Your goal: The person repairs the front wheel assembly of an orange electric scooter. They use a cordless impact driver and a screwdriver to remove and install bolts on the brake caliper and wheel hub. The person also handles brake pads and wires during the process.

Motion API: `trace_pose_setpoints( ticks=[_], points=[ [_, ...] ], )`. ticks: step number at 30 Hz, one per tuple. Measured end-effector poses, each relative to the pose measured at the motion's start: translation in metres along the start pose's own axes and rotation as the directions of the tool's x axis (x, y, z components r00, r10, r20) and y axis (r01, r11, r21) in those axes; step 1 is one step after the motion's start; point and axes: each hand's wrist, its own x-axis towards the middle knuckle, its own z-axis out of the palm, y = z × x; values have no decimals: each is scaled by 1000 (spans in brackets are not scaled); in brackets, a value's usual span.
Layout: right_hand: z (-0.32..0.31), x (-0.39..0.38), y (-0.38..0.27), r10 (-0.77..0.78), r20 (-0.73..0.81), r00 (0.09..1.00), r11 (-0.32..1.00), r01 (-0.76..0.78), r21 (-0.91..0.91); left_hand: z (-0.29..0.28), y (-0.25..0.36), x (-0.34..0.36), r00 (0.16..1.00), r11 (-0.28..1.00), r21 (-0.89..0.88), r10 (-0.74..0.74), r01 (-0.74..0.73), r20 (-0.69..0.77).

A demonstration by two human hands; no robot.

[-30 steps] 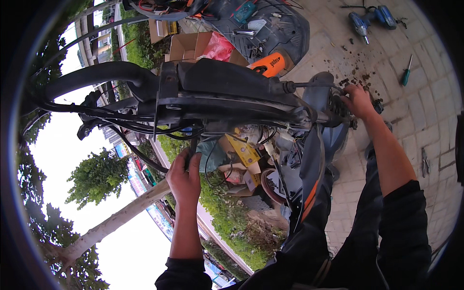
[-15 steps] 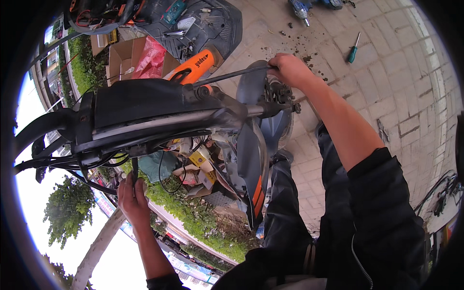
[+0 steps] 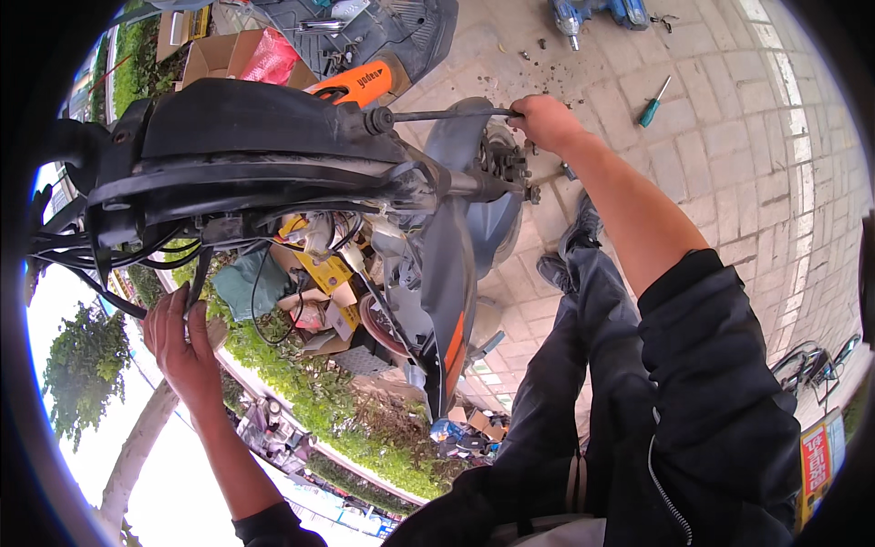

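The front of an electric scooter, with a long dark body panel (image 3: pixel 264 123), fills the left and middle of the view. Its dark grey front fender (image 3: pixel 451 296) carries an orange stripe. A thin black cable (image 3: pixel 447 115) runs from a round black fitting on the scooter to my right hand (image 3: pixel 547 123), whose fingers are closed on its end. Below the handlebar side, my left hand (image 3: pixel 180 337) is closed around a dark strip-like part (image 3: pixel 200 276) beside the black cables (image 3: pixel 100 283). The exact kind of that part is hidden by my fingers.
An orange shock-like part (image 3: pixel 360 84) and an open cardboard box (image 3: pixel 214 59) lie beyond the scooter. On the paving are a green-handled screwdriver (image 3: pixel 653 105) and a blue power tool (image 3: pixel 570 23). A teal bag (image 3: pixel 251 284) and boxes lie beside the hedge (image 3: pixel 310 392).
The view has shifted, and the scooter appears higher and further left. The cable in my right hand now runs level. My left hand stays at the dark part.
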Motion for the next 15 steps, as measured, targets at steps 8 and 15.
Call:
trace_pose_setpoints(
  ticks=[8, 15],
  points=[
    [12, -8, 8, 71, 65, 995, 993, -64, -99, 2, 6, 19, 970, 953, -181, -238, 242, 44],
    [23, -12, 10, 8, 12, 1000, 985, -6, -175, -8, 25, 24, 975, 961, -165, -223, 221, 5]
  ],
)
